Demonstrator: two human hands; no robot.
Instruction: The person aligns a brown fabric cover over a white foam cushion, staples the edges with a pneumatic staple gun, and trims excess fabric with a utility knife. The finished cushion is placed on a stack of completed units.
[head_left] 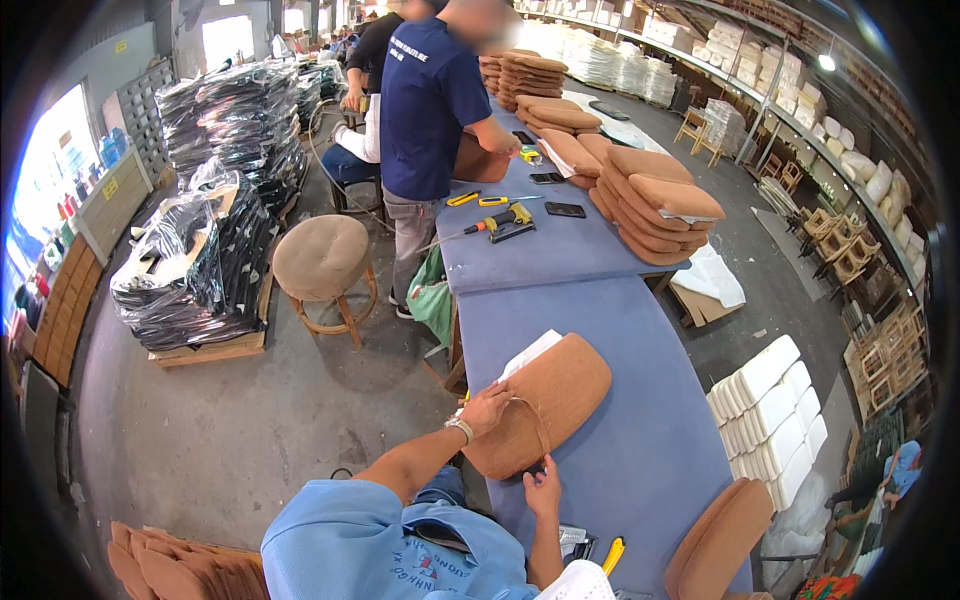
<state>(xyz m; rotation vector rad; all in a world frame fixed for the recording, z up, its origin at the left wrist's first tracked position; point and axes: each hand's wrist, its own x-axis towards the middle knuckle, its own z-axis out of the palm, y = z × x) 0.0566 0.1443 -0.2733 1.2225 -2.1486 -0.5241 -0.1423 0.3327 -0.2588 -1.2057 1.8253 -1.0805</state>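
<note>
A brown upholstered cushion (570, 385) lies on the blue-covered table in front of me, white material (530, 354) showing beneath its far left edge. Across its near part curves a narrow brown fabric strip (541, 425). At the cushion's left side, my left hand (487, 408), with a bracelet or watch at the wrist, is closed on one end of the strip. My right hand (542, 490) pinches the other end at the cushion's near right edge. By my right forearm lie a silver tool (575, 542), partly hidden, and a yellow-handled cutter (613, 555).
Brown cushions (722, 540) stand at the table's near right corner; a taller cushion stack (655, 205) is farther up. A yellow staple gun (505, 222) with a hose and a phone (565, 210) lie ahead. Co-workers stand beyond. A round stool (322, 258) is at left.
</note>
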